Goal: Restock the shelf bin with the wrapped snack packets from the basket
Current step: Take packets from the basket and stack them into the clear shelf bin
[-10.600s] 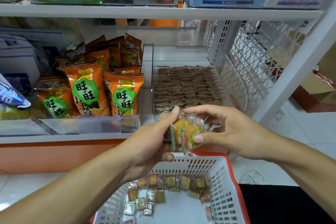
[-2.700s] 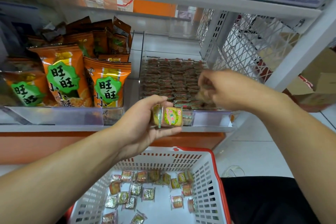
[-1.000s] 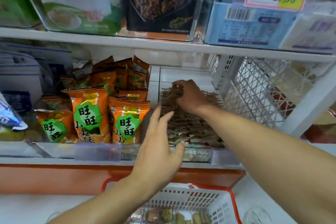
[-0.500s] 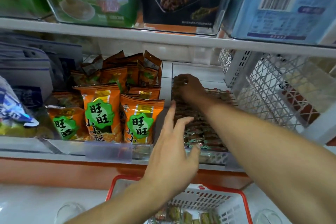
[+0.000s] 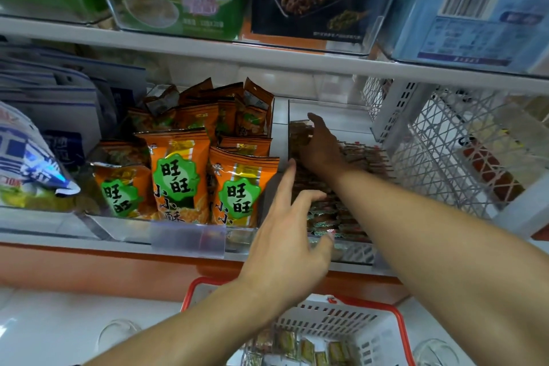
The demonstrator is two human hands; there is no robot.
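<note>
A clear shelf bin (image 5: 353, 254) on the middle shelf holds rows of small wrapped snack packets (image 5: 332, 218). My right hand (image 5: 322, 147) reaches deep into the bin and rests on the back rows of packets, fingers curled over them; whether it holds one is hidden. My left hand (image 5: 289, 235) hovers at the bin's front left corner with fingers spread and nothing in it. Below, a white basket with a red rim (image 5: 395, 327) holds several more wrapped packets (image 5: 306, 349).
Orange snack bags (image 5: 178, 175) fill the bin to the left. Blue and white packs (image 5: 29, 157) sit at far left. A white wire divider (image 5: 445, 151) walls the bin's right side. The upper shelf edge (image 5: 267, 58) carries boxed goods close overhead.
My right hand stays at the back rows and has shifted slightly. My left hand keeps hovering open at the bin's front. The view has moved closer to the shelf.
</note>
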